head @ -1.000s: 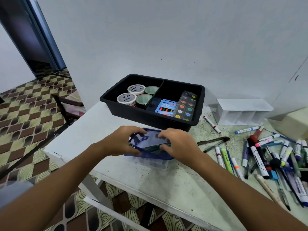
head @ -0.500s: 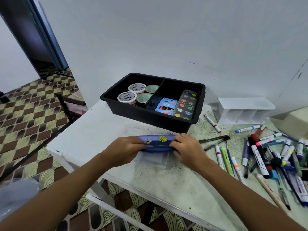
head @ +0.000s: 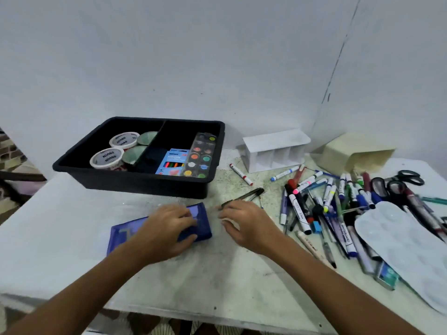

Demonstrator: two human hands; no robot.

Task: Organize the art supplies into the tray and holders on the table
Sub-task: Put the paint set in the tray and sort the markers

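Pouch (head: 196,221) now flat (lengthwise left-right), left hand (head: 167,228) gripping

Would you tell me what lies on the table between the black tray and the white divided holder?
In the head view, one red-capped marker lies on the table between the black tray and the white divided holder.

- Light: soft, even, cool daylight tone; source not in view.
- Wall (head: 217,56): evenly lit, pale blue-grey, no hot spots.
- Tray (head: 135,180): black interior reads dark, its far corners losing detail; faint shadow on the table (head: 217,274) below its near wall.
- Glare: mild sheen on the paint set (head: 200,155) inside the tray.
- Shadows: weak and diffuse under both forearms.
- Blur: slight softness overall; pens (head: 338,209) right of the tray smeared.
- Distortion: wide-angle bending, with the table edge curving left of the tray.
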